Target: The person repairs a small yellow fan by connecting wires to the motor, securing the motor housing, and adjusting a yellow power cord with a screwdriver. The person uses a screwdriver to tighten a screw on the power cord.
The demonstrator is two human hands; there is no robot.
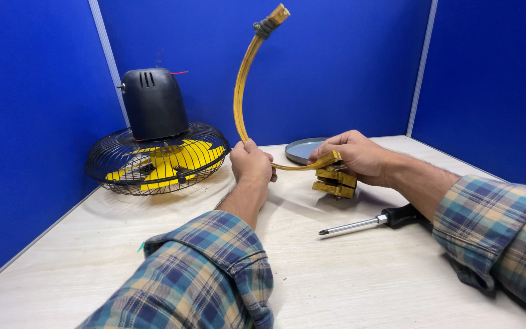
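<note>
- While both hands grip it, one curved yellow bracket (239, 91) stands above the middle of the pale wooden table (366, 286), its arc rising to a dark-wrapped tip near the blue back partition (336, 61).
- The left hand (252, 163) has its fingers closed round the lower bend of the arc.
- The right hand (355, 155) has its fingers wrapped over the bracket's yellow clamp block (335, 181), which sits on or just above the table (contact cannot be told).
- One screwdriver (372, 223) with a black handle lies near the right forearm, tip pointing left, apart from the clamp.
- One round grey plate (302, 149) lies behind the hands, just beyond the bracket's lower run.
- One fan head (156, 146), black cage with yellow blades and a black motor housing, lies face down at the left rear, close to the left partition (25, 122).
- Blue walls close three sides; open tabletop stretches toward the near edge, between the plaid sleeves.
</note>
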